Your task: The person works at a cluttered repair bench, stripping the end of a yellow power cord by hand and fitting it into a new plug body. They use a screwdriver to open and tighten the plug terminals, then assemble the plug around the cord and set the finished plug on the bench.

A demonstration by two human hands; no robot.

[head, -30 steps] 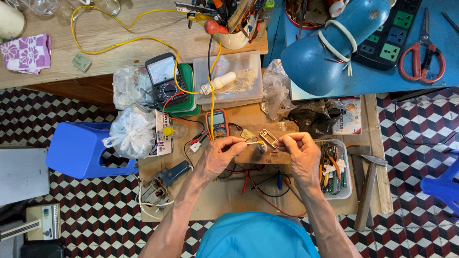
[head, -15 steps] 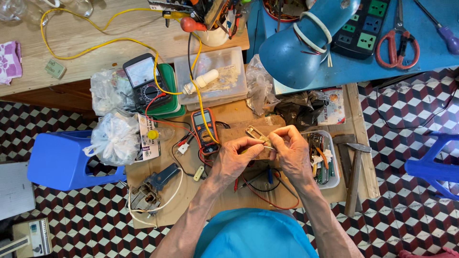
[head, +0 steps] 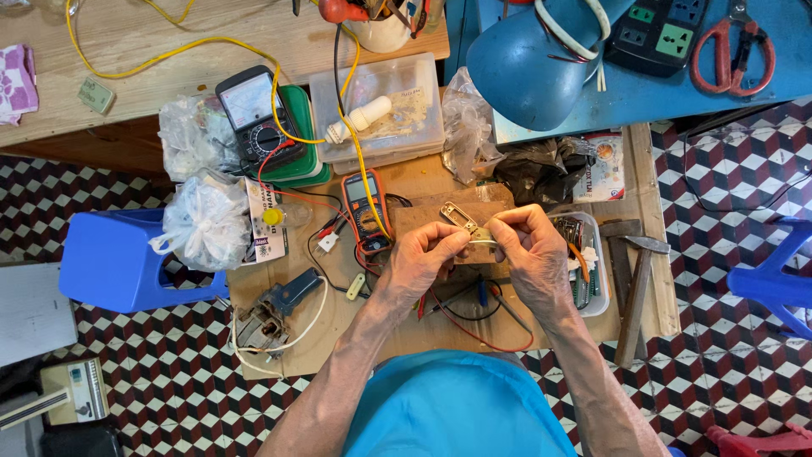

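Fingertips of left hand [head: 423, 258] and right hand [head: 529, 245] pinch a small metal part [head: 463, 222] between them, raised above the workbench [head: 423, 330] middle for close handling.

Two meter screens are seen, a pale dial face on the black analogue meter [head: 256, 114] and a grey display on the orange-edged digital meter [head: 365, 207], with a white printed packet [head: 266, 222] beside the tied plastic bag [head: 205, 222].

One head-worn camera looks almost straight down from above the low wooden workbench [head: 440, 326], at moderate height. The bench fills the frame centre; the person's forearms enter from the bottom edge. The blue table [head: 677, 93] lies beyond the bench at upper right, the checkered floor [head: 727, 254] around it. No second view exists.
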